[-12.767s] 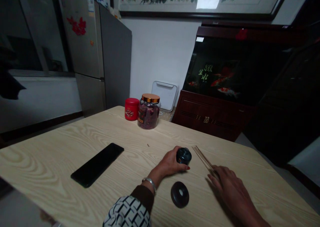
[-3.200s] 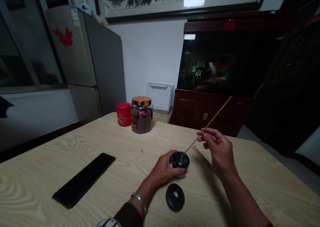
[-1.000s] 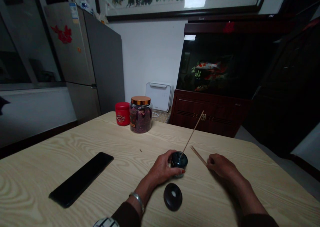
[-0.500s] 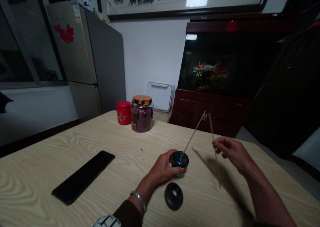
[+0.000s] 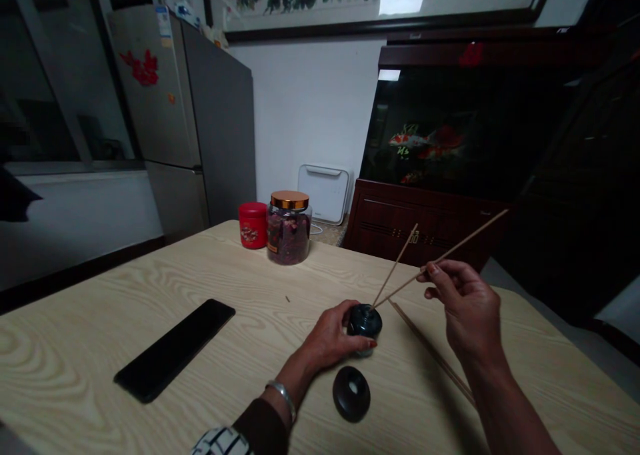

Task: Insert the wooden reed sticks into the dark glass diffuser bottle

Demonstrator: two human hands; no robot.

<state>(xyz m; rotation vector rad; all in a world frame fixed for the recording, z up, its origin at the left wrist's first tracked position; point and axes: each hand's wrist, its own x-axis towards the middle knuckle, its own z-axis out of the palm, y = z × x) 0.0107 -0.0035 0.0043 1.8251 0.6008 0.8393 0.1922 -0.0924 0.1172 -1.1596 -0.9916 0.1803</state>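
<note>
My left hand (image 5: 327, 338) is wrapped round a small dark glass bottle (image 5: 369, 320), which looks like a reed diffuser and stands upright on the table. One thin reed stick (image 5: 397, 263) leans out of its mouth. In my right hand (image 5: 470, 301), thumb and fingers pinch a second reed stick (image 5: 473, 239). It slants, and its lower end is at the bottle's mouth; whether it is inside I cannot tell. More sticks (image 5: 435, 353) lie on the table beneath my right forearm. A dark round cap with a pale centre (image 5: 345, 401) rests near the bottle.
On the wooden table (image 5: 240, 408) a black phone-like slab (image 5: 175, 349) lies at left. A red canister (image 5: 253, 225) and a glass jar of dried flowers (image 5: 289, 235) stand at the back. A tiny stick fragment (image 5: 287, 299) lies mid-table. Beyond are a fridge and fish tank.
My right hand has turned and brought its stick from near vertical, right of the bottle, to a slant with the lower end at the mouth. My left hand keeps its hold. The view shifted slightly.
</note>
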